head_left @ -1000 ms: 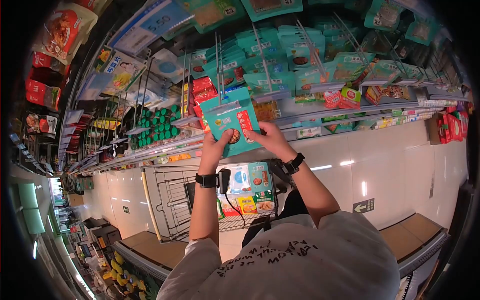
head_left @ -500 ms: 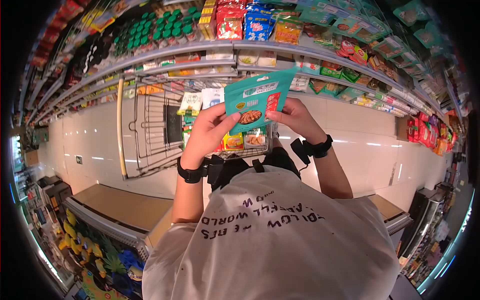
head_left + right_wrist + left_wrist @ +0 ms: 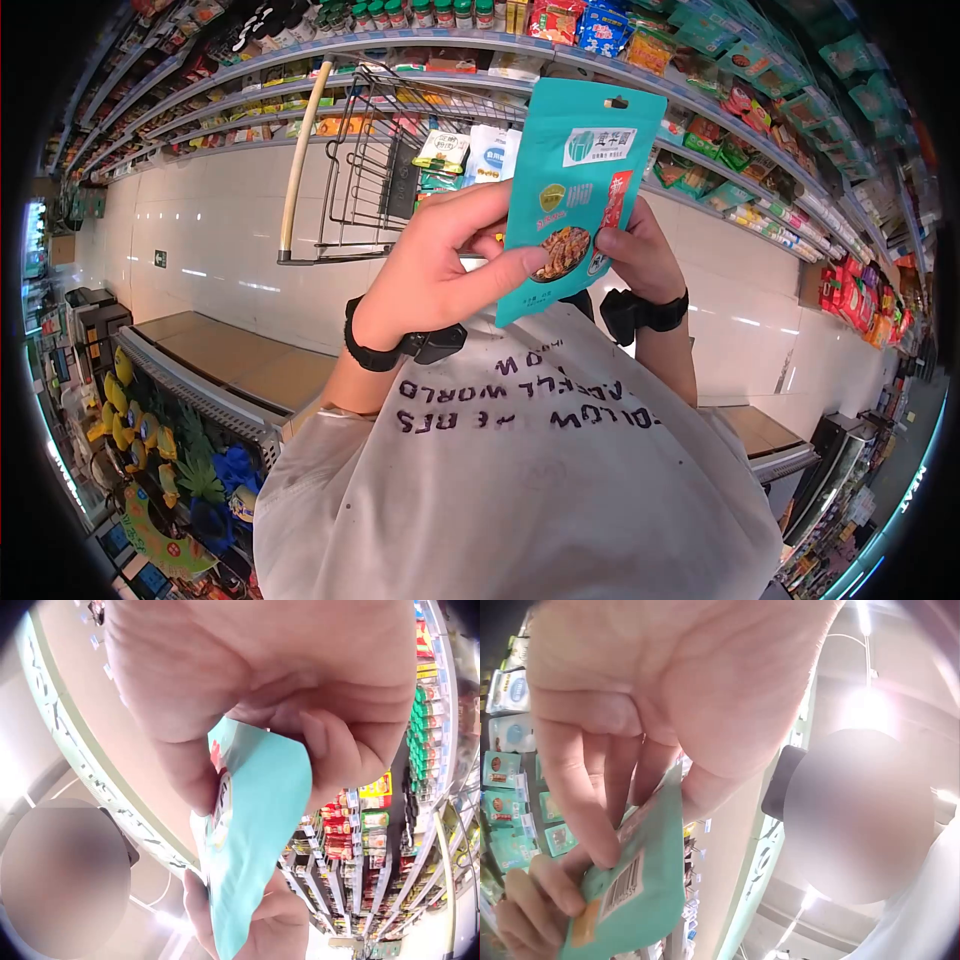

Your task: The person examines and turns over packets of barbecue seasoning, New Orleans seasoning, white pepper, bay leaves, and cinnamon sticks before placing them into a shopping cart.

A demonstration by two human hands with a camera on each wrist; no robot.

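Note:
A teal food pouch [image 3: 570, 200] with a hang hole, red label and a picture of sliced food is held upright in front of the chest by both hands. My left hand [image 3: 440, 260] pinches its left lower edge, thumb on the front beside the food picture. On the opposite edge my right hand [image 3: 648, 255] grips it, thumb over the red label. In the left wrist view the pouch's back [image 3: 649, 900] shows a barcode, with left fingers spread behind it. The right wrist view shows the pouch [image 3: 259, 802] edge-on between right thumb and curled fingers.
A wire shopping cart [image 3: 345, 190] with a pale handle stands ahead on the left, with several packets [image 3: 445, 150] in it. Long stocked shelves [image 3: 430, 40] curve across the front. Low brown-topped display stands [image 3: 230, 350] are behind at left, and red packets [image 3: 850, 295] at far right.
Both hands have brought the pouch away from the hanging teal packets to near the chest, where it looks larger. The view has swung from the shelf hooks toward the cart and floor.

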